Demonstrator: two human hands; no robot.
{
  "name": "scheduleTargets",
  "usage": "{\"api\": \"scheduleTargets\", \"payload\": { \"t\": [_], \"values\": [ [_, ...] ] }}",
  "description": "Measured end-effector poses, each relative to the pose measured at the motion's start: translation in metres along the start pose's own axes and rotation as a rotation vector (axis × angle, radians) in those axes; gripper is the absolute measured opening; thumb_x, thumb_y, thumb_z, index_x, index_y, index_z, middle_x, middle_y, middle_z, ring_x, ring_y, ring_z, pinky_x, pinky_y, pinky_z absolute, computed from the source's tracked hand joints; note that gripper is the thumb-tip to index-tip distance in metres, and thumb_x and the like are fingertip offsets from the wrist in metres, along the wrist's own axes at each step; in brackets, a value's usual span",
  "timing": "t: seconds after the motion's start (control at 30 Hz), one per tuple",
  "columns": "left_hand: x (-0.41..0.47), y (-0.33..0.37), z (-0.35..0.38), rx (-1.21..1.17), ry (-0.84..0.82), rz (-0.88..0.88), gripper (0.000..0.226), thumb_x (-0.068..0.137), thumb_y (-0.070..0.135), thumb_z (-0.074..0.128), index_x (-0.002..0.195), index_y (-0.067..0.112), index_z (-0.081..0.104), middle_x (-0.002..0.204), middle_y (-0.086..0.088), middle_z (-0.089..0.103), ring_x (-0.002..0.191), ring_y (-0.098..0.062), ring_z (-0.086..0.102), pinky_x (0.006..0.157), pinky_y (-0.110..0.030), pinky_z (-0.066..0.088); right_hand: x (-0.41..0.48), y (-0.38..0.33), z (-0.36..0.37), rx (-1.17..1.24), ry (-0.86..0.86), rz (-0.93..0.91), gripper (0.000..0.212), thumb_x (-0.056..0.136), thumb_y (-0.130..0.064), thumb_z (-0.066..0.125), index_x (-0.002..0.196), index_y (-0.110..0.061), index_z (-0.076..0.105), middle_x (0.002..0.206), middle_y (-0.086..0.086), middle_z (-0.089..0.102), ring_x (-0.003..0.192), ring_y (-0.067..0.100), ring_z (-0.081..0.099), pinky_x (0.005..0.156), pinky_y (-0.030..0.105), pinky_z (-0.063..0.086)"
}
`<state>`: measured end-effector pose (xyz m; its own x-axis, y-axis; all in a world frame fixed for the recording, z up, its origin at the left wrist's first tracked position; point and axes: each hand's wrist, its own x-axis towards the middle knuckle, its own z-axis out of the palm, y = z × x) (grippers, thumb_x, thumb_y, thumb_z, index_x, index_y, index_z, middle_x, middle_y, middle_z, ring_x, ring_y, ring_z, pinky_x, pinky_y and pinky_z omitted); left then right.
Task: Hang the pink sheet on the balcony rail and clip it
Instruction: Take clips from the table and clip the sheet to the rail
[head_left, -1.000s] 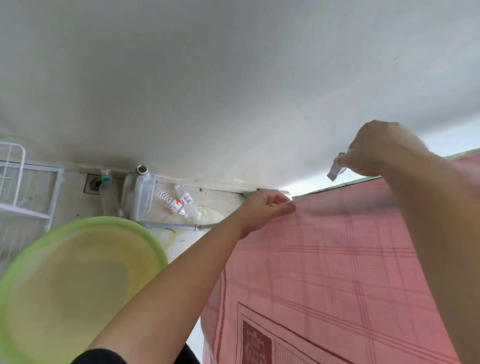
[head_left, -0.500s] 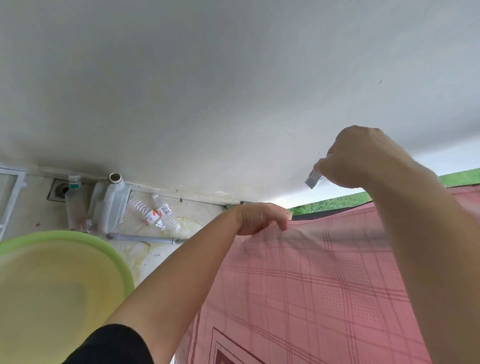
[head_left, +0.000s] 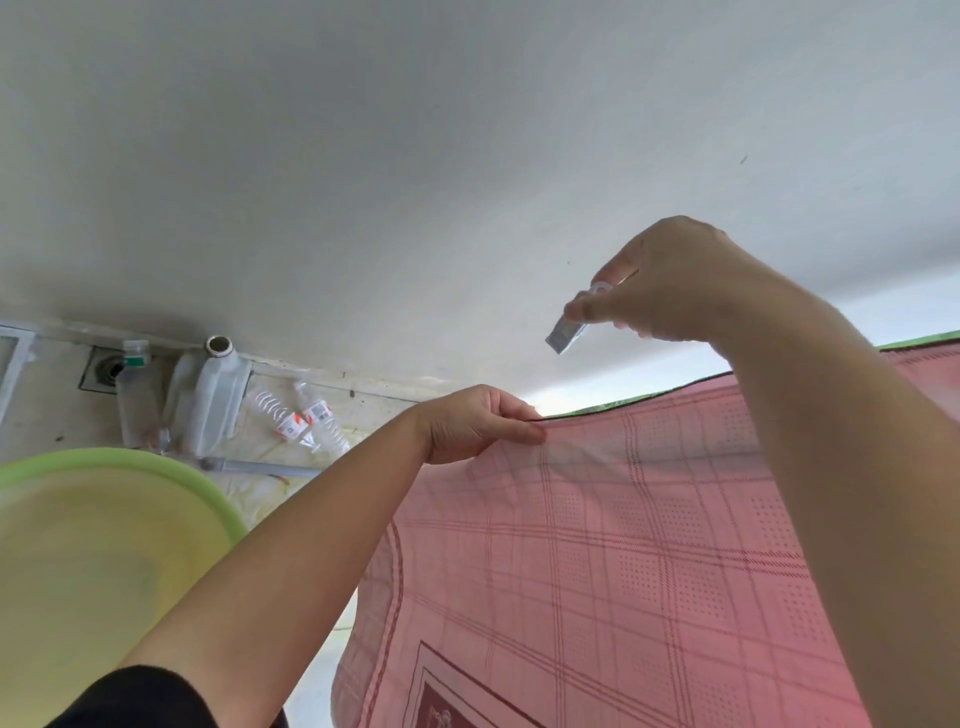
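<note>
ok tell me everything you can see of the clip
The clip is small and pale, greyish white, seemingly translucent plastic, with a little ring at its upper end. The right hand pinches its upper part between thumb and fingers, so only the lower end and the ring show. It is tilted, the free end pointing down and left. It is in the air above the top edge of the sheet, not touching it. Whether its jaws are open cannot be told.

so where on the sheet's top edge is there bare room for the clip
Bare stretch: the top edge of the pink sheet between the left hand, which pinches it, and the right forearm crossing it. The clip in the right hand hangs just above there. Crowded: the end under the left fingers.
</note>
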<state>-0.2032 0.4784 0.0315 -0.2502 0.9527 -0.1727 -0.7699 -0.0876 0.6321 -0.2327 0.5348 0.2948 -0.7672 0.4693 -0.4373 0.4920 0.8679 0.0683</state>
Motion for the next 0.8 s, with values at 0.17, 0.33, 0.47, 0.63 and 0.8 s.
{"api": "scheduleTargets", "payload": {
  "t": [0.17,0.33,0.47,0.63,0.8],
  "values": [
    [-0.003,0.000,0.003,-0.012,0.057,0.003,0.019,0.090,0.002,0.065,0.106,-0.005,0.069,0.095,-0.013,0.072,0.083,-0.020,0.070,0.077,-0.029,0.058,0.017,-0.003,0.005,-0.084,-0.095,-0.051,0.027,0.077,-0.037,0.081,0.090,-0.014,0.079,0.090,0.006,0.076,0.090,0.023,0.072,0.091,0.040,0.056],
    [-0.005,-0.001,-0.002,0.023,0.027,-0.004,0.029,0.090,0.007,0.066,0.115,-0.009,0.065,0.113,-0.024,0.066,0.099,-0.028,0.065,0.093,-0.037,0.054,0.035,0.001,0.012,-0.193,-0.298,-0.020,0.026,0.074,-0.035,0.086,0.091,-0.016,0.080,0.072,-0.002,0.076,0.073,0.008,0.074,0.073,0.022,0.056],
    [-0.008,-0.004,-0.006,-0.025,0.004,0.004,0.020,0.091,0.004,0.064,0.110,-0.002,0.069,0.104,-0.016,0.070,0.093,-0.023,0.068,0.089,-0.032,0.055,0.044,0.004,0.016,-0.215,-0.352,-0.029,0.020,0.075,-0.028,0.086,0.089,-0.017,0.080,0.067,-0.003,0.075,0.059,0.000,0.070,0.053,0.012,0.049],
    [-0.008,-0.003,-0.004,-0.009,0.023,0.031,0.019,0.091,0.005,0.065,0.109,0.000,0.070,0.105,-0.014,0.070,0.094,-0.021,0.068,0.084,-0.029,0.055,0.052,0.007,0.027,-0.210,-0.391,-0.035,0.018,0.077,-0.022,0.085,0.091,-0.012,0.079,0.065,-0.001,0.075,0.058,0.001,0.070,0.047,0.009,0.049],
    [-0.009,-0.005,-0.003,0.027,0.073,0.036,0.026,0.089,0.008,0.068,0.113,-0.003,0.068,0.109,-0.017,0.068,0.100,-0.025,0.066,0.094,-0.036,0.054,0.058,0.010,0.040,-0.242,-0.496,0.019,0.029,0.078,-0.026,0.084,0.097,-0.004,0.077,0.082,0.008,0.077,0.076,0.015,0.076,0.076,0.027,0.062]
  ]
}}
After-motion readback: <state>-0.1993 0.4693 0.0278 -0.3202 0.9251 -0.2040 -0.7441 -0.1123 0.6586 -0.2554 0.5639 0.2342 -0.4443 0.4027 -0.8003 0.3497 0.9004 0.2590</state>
